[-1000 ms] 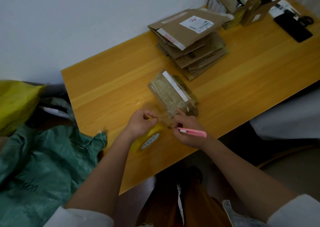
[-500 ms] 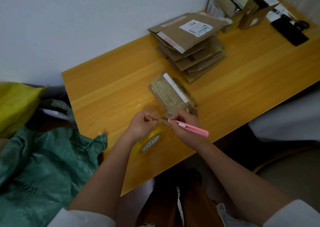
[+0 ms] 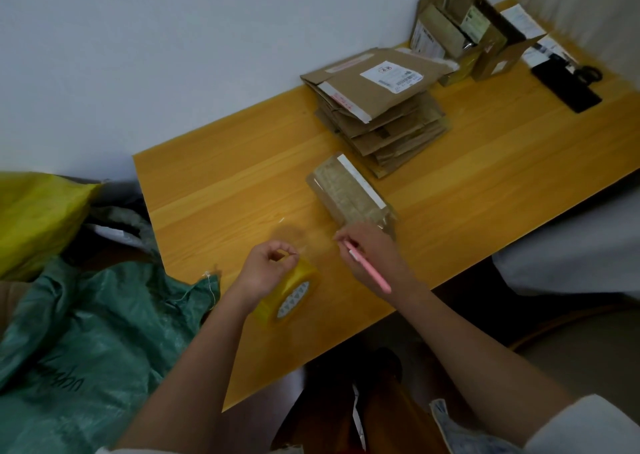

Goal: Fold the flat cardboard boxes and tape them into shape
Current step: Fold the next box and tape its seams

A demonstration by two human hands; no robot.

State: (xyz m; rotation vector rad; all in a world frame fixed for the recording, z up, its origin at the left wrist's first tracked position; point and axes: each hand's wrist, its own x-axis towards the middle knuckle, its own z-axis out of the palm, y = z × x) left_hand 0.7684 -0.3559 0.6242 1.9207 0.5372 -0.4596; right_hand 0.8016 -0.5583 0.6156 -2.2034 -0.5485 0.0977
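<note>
Folded box (image 3: pixel 349 193) lies on the wooden counter (image 3: pixel 485 176) at frame centre, taped over, a white strip along its upper right edge. Its near end sits just above my right hand (image 3: pixel 372 256).

Right hand: fingers curled round a pink utility knife (image 3: pixel 369 268), held like a pen. The pink handle runs down and right across the back of the hand; the tip points up and left, at the near left corner of the box. I cannot tell whether the tip touches the cardboard or only the clear tape there. The fingertips lie just beside the near end of the box, possibly touching it.

Left hand (image 3: pixel 268 266), left of centre: thumb and forefinger pinched together, the other fingers curled over the yellow tape roll (image 3: pixel 289 290). The roll stands on edge on the counter under the palm, its patterned core facing lower right. A faint clear strip seems to run from the pinch toward the box; too blurred to confirm. This hand is clear of the box.

Stack of flat cardboard boxes (image 3: pixel 377 107) in the upper centre, well beyond the folded box, top one with a white label. Assembled boxes (image 3: pixel 460 30) at the upper right by the wall. Black phone (image 3: pixel 568 86) and scissors (image 3: pixel 588 72) at the far right. Green woven sack (image 3: pixel 86 332) at the lower left, off the counter.
</note>
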